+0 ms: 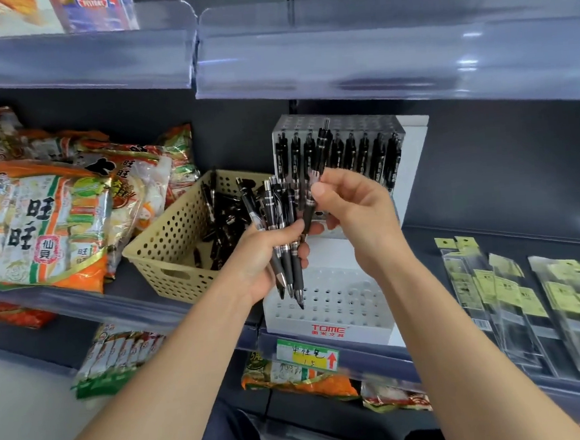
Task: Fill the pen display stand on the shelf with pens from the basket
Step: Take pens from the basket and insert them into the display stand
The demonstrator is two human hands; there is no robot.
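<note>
While clamping spare pens [283, 220] tips-down in left hand [260, 256], pinching 1 pen [309, 207] in right hand [353, 215] for stand [338, 299] at shelf [418, 255] edge.

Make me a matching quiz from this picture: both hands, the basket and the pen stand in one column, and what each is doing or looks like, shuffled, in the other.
Column one:
1. left hand
2. right hand
3. basket
4. display stand

Column two:
A. beige, perforated, with loose pens inside
B. pinches a single pen
C. grips a bundle of pens, tips down
D. white, upper row filled, front holes empty

Pairs: 1-C, 2-B, 3-A, 4-D
</note>
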